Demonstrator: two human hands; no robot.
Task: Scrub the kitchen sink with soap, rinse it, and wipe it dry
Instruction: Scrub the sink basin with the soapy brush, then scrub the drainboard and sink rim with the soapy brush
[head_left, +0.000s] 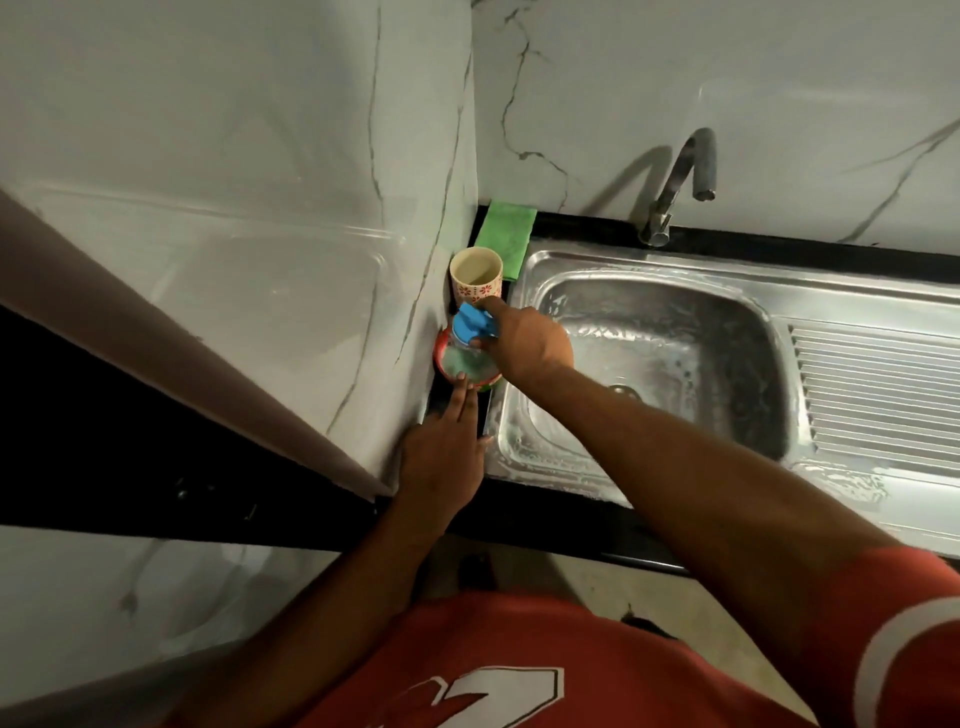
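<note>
A steel sink (524, 270) with a wet, soapy basin lies in a black counter. Left of it stands a soap bottle (462, 358) with a blue cap and a red-edged label. My right hand (524, 343) grips the bottle at its blue cap, forefinger stretched over the top. My left hand (447, 457) lies flat on the counter strip, straight fingertips touching the bottle's base. Behind the bottle stands a cream cup (475, 275) with red flowers, and behind that lies a folded green cloth (506, 236).
A curved metal tap (680, 182) rises from the back counter edge, no water running. A ribbed draining board (878, 389) extends right of the basin. Marble walls close the corner at left and behind. The black counter front edge (571, 525) runs below the sink.
</note>
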